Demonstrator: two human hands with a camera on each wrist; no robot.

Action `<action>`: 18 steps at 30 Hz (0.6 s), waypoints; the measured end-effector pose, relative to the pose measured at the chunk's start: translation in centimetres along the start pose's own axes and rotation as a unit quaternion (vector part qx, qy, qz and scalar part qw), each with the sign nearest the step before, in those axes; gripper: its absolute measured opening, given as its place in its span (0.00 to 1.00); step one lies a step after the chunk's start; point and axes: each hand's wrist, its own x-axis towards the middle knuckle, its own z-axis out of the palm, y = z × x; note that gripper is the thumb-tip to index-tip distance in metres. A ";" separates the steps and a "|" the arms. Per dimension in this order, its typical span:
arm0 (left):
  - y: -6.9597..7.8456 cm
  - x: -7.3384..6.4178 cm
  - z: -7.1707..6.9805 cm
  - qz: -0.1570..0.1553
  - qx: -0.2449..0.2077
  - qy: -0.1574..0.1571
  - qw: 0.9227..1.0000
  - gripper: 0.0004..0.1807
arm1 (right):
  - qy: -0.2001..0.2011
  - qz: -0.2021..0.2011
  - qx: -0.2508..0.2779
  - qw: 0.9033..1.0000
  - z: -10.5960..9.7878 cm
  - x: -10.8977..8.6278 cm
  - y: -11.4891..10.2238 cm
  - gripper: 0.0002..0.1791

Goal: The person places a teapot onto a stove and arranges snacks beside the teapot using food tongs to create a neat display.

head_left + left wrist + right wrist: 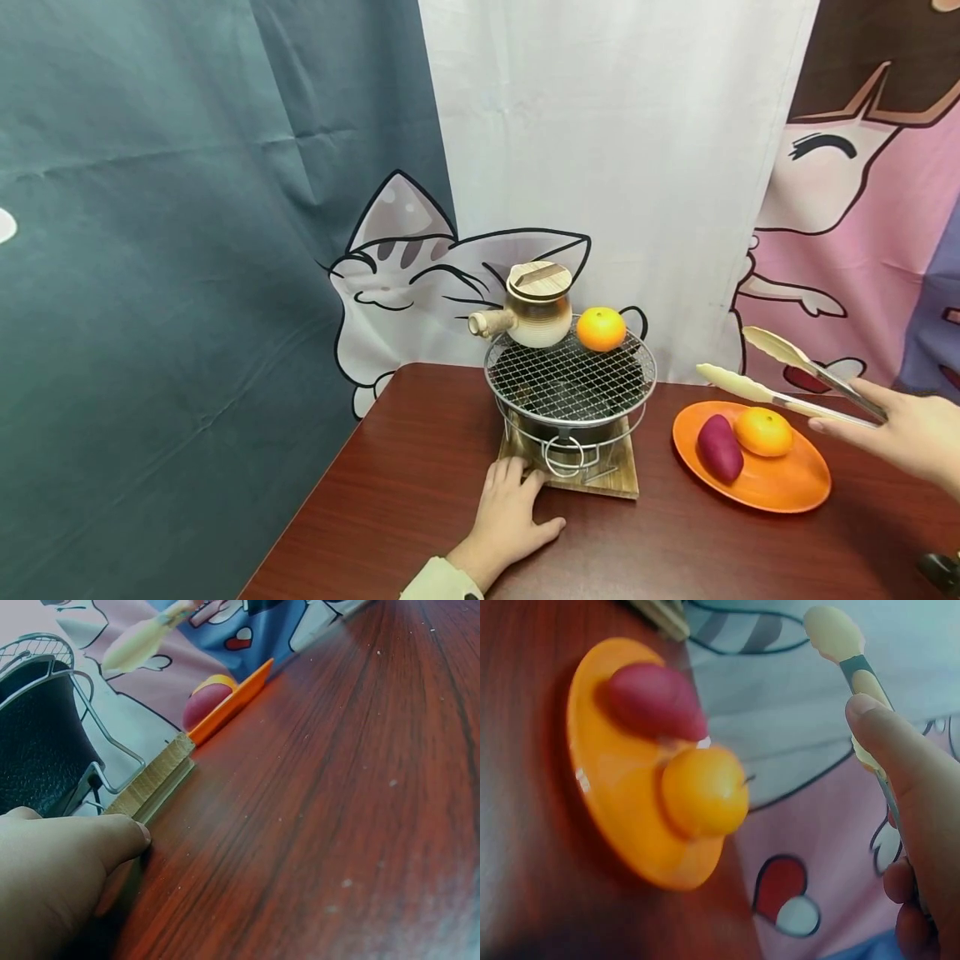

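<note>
My right hand (915,429) grips a pair of tongs (889,791) with pale tips, their arms spread apart with nothing between them. Below the tongs lies an orange plate (806,487) bearing a purple sweet potato (720,448) and an orange fruit (763,432). My left hand (506,512) touches the front left corner of a wooden board (622,479), thumb spread to the side. On that board stands a round grill (570,387) with a wire mesh top. A small lidded pot (538,312) with a side handle and another orange fruit (601,329) sit on the mesh.
The dark red wooden table (397,483) carries everything. Right behind it hangs a printed curtain (622,158) with cartoon figures. A black object (939,572) shows at the lower right edge.
</note>
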 end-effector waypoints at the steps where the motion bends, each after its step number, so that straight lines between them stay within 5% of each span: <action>1: 0.0 0.0 0.0 0.000 0.000 0.000 1.000 0.31 | 0.004 0.005 0.003 1.000 0.4 -0.2 0.5 0.55; 8: 0.0 0.0 -0.1 -0.002 0.004 -0.009 1.000 0.32 | 0.038 0.024 0.057 0.997 3.6 -2.2 3.1 0.43; 18: 0.1 0.0 -0.2 -0.004 0.006 -0.016 1.000 0.31 | 0.090 -0.007 0.120 0.989 6.8 -4.4 5.1 0.33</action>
